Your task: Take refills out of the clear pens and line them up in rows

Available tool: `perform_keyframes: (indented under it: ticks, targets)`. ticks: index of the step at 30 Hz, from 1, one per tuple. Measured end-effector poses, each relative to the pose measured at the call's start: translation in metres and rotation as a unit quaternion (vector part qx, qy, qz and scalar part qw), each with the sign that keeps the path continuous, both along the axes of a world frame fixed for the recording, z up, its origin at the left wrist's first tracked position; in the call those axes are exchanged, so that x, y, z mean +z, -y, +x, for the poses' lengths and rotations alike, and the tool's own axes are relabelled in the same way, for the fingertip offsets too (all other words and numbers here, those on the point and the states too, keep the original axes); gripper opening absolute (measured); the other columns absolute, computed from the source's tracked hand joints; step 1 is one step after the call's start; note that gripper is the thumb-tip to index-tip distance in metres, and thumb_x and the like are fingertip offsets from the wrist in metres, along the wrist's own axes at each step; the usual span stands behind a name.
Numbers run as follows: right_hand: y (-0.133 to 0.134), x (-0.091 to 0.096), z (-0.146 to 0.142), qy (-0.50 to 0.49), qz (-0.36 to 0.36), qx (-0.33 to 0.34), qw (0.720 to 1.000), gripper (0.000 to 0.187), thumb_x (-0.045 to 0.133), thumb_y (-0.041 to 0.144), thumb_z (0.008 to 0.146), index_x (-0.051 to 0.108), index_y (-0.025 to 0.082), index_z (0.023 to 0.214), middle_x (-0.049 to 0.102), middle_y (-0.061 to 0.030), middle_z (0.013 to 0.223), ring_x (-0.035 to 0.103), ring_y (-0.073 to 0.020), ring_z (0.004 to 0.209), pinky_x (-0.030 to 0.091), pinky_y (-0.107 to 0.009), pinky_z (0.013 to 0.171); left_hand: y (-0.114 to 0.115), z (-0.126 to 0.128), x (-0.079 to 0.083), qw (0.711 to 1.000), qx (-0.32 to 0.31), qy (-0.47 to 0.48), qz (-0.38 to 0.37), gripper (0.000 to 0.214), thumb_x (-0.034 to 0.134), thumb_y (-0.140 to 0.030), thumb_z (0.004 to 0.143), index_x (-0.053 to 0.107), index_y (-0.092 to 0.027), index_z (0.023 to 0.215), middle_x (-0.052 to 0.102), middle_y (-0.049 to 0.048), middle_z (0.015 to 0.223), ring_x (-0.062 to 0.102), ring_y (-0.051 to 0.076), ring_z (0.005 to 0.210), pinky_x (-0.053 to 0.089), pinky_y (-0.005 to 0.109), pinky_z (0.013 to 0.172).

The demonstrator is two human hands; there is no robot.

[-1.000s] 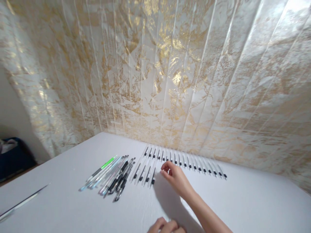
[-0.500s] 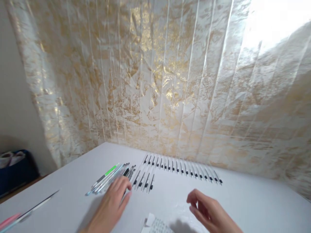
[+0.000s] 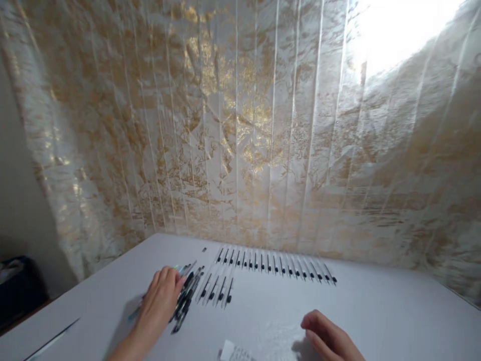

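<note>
My left hand (image 3: 161, 296) rests palm-down at the loose pile on the left, fingers bent together over several light, clear-looking sticks. What they grip, if anything, is hidden. Right beside its fingertips lie several dark, slim pens or pen parts (image 3: 185, 301) in a heap. My right hand (image 3: 326, 333) hovers low over the table at the lower right, fingers loosely curled, thumb apart, with nothing visible in it. Further back, clear pens with black parts lie in a long neat row (image 3: 276, 263). A shorter row of similar pens (image 3: 217, 291) lies in front of its left end.
A crumpled, printed piece of paper or wrapper (image 3: 236, 352) sits at the white table's (image 3: 270, 306) front edge. One thin dark stick (image 3: 54, 338) lies far left. A small dark piece (image 3: 204, 249) is near the back. A shiny gold-patterned curtain (image 3: 240, 125) hangs behind.
My left hand has moved left, onto the light sticks, and the dark heap beside it is now uncovered. My right hand has shifted slightly right and down. The view has tilted up a little.
</note>
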State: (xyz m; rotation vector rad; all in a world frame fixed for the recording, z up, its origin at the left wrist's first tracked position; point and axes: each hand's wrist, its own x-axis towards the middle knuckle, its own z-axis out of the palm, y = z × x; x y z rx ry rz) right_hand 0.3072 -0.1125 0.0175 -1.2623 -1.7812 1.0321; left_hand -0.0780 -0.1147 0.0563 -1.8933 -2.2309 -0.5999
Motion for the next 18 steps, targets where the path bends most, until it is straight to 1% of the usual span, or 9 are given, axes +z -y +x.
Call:
perform_keyframes:
  ticks: [1, 3, 4, 6, 8, 10, 13, 16, 18]
  targets:
    - [0.002, 0.006, -0.005, -0.001, -0.002, 0.007, 1.0, 0.048, 0.052, 0.069, 0.076, 0.059, 0.022, 0.077, 0.055, -0.0018, 0.069, 0.049, -0.0176, 0.065, 0.041, -0.027, 0.062, 0.004, 0.013, 0.001, 0.998, -0.043, 0.049, -0.003, 0.023, 0.032, -0.028, 0.092, 0.051, -0.021, 0.081, 0.063, 0.0067, 0.085, 0.06, 0.022, 0.083, 0.047, 0.033, 0.081]
    - [0.003, 0.015, -0.018, -0.003, -0.016, 0.021, 1.0, 0.048, 0.044, 0.068, 0.082, 0.056, 0.022, 0.075, 0.049, 0.0008, 0.065, 0.046, -0.016, 0.063, 0.039, -0.026, 0.061, 0.013, 0.046, -0.001, 0.982, -0.127, 0.132, -0.044, 0.018, 0.031, -0.024, 0.092, 0.047, -0.024, 0.084, 0.063, 0.0001, 0.077, 0.063, 0.017, 0.07, 0.047, 0.026, 0.069]
    - [0.002, 0.017, -0.026, -0.004, -0.025, 0.024, 0.999, 0.049, 0.039, 0.067, 0.085, 0.054, 0.022, 0.074, 0.046, 0.0019, 0.063, 0.044, -0.0152, 0.061, 0.038, -0.026, 0.06, 0.017, 0.063, -0.004, 0.97, -0.174, 0.154, -0.065, 0.017, 0.032, -0.018, 0.089, 0.047, -0.025, 0.084, 0.064, -0.002, 0.076, 0.064, 0.016, 0.068, 0.047, 0.024, 0.066]
    - [-0.003, 0.017, -0.04, -0.005, -0.03, 0.024, 0.999, 0.053, 0.033, 0.069, 0.087, 0.049, 0.022, 0.07, 0.042, 0.0031, 0.06, 0.041, -0.0142, 0.058, 0.036, -0.025, 0.057, 0.024, 0.095, -0.012, 0.951, -0.248, 0.175, -0.056, 0.019, 0.032, -0.014, 0.089, 0.047, -0.026, 0.087, 0.066, -0.0021, 0.083, 0.065, 0.015, 0.074, 0.046, 0.022, 0.068]
    - [-0.01, 0.011, -0.052, -0.001, -0.014, 0.014, 1.0, 0.055, 0.033, 0.072, 0.085, 0.044, 0.022, 0.064, 0.041, 0.003, 0.059, 0.04, -0.014, 0.058, 0.034, -0.025, 0.055, 0.026, 0.114, -0.022, 0.943, -0.276, 0.178, -0.056, 0.018, 0.033, -0.013, 0.088, 0.046, -0.026, 0.086, 0.066, -0.0016, 0.081, 0.065, 0.015, 0.073, 0.046, 0.021, 0.066]
    - [-0.017, 0.003, -0.058, 0.0, -0.005, 0.003, 1.0, 0.057, 0.033, 0.074, 0.083, 0.041, 0.022, 0.062, 0.04, 0.0029, 0.059, 0.039, -0.014, 0.058, 0.033, -0.025, 0.054, 0.023, 0.121, -0.031, 0.939, -0.283, 0.186, -0.067, 0.015, 0.039, -0.012, 0.084, 0.044, -0.026, 0.089, 0.067, -0.0007, 0.083, 0.065, 0.014, 0.074, 0.048, 0.02, 0.067]
    - [-0.023, -0.005, -0.061, -0.003, -0.011, -0.012, 1.0, 0.057, 0.037, 0.076, 0.08, 0.037, 0.022, 0.059, 0.034, 0.0043, 0.057, 0.035, -0.0132, 0.056, 0.03, -0.025, 0.053, 0.019, 0.116, -0.037, 0.934, -0.289, 0.188, -0.092, 0.019, 0.048, -0.011, 0.078, 0.043, -0.026, 0.09, 0.066, -0.0015, 0.087, 0.064, 0.013, 0.076, 0.048, 0.019, 0.071]
    - [-0.022, -0.007, -0.061, -0.012, -0.018, -0.024, 0.999, 0.057, 0.041, 0.076, 0.077, 0.032, 0.023, 0.057, 0.028, 0.0054, 0.056, 0.029, -0.0122, 0.055, 0.027, -0.025, 0.053, 0.022, 0.11, -0.032, 0.937, -0.296, 0.166, -0.081, 0.01, 0.044, -0.015, 0.086, 0.046, -0.025, 0.086, 0.063, -0.0018, 0.086, 0.062, 0.013, 0.075, 0.045, 0.02, 0.068]
    - [-0.02, -0.005, -0.06, -0.02, -0.023, -0.025, 0.999, 0.057, 0.039, 0.074, 0.079, 0.03, 0.023, 0.057, 0.026, 0.0054, 0.056, 0.027, -0.0121, 0.055, 0.026, -0.026, 0.053, 0.025, 0.11, -0.026, 0.939, -0.298, 0.157, -0.071, 0.011, 0.043, -0.017, 0.089, 0.049, -0.024, 0.085, 0.063, -0.001, 0.087, 0.062, 0.013, 0.077, 0.044, 0.02, 0.068]
